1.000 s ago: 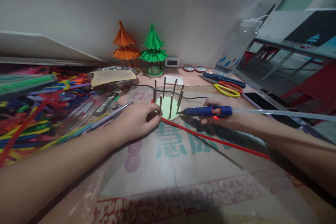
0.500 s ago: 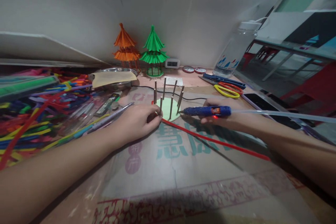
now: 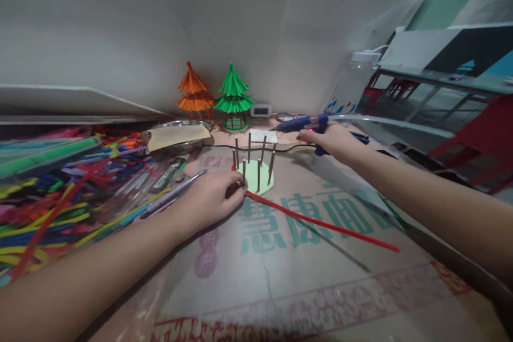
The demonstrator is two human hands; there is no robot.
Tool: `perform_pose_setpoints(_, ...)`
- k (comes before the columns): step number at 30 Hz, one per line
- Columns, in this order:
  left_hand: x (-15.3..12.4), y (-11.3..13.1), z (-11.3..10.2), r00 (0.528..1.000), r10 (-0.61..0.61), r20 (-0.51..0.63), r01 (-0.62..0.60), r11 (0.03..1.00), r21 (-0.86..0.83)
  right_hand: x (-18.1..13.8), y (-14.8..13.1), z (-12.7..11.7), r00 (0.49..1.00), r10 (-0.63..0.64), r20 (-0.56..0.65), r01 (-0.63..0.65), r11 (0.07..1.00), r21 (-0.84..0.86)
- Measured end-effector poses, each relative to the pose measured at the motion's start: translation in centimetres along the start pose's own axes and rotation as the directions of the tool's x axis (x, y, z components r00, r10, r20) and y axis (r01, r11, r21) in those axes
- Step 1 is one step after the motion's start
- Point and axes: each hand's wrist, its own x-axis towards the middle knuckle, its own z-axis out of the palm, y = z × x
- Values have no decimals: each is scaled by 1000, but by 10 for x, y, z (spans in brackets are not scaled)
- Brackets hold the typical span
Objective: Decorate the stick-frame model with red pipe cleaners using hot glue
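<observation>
Gripping glue gun [image 3: 289, 125], right hand [image 3: 334, 140] hovers clear of disc rim [image 3: 264, 187].

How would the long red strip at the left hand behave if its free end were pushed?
The red strip is probably light, being so thin for its length. It likely holds its shape somewhat, since it runs nearly straight from the left hand, yet such slenderness suggests a push could bend it.

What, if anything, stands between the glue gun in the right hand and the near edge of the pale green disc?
Upright brown sticks do: they stand around the disc, and those on its far side look nearest the direct line from the glue gun. The black cord runs low behind them.
</observation>
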Motion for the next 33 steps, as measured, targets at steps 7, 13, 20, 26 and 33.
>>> perform_pose_setpoints(7, 0, 0, 0, 1000, 21, 4, -21, 1000, -12, 58, -9, 46, 998, -58, 35, 61, 992, -109)
perform_pose_setpoints(13, 0, -1, 1, 1000, 17, -5, -17, 999, -34, 68, 4, 49, 996, -61, 70, 73, 980, -187)
perform_pose_setpoints(20, 1, 0, 1, 1000, 19, -14, -19, 1000, -2, 56, 17, 38, 987, -138, 86, 156, 954, -257)
perform_pose_setpoints(26, 1, 1, 1, 999, 34, -24, -34, 999, 13, 61, 26, 41, 986, -160, 56, 169, 935, -312)
perform_pose_setpoints(33, 1, -2, 2, 998, 52, -41, -52, 999, 2, 58, 27, 39, 985, -166, 56, 175, 932, -317)
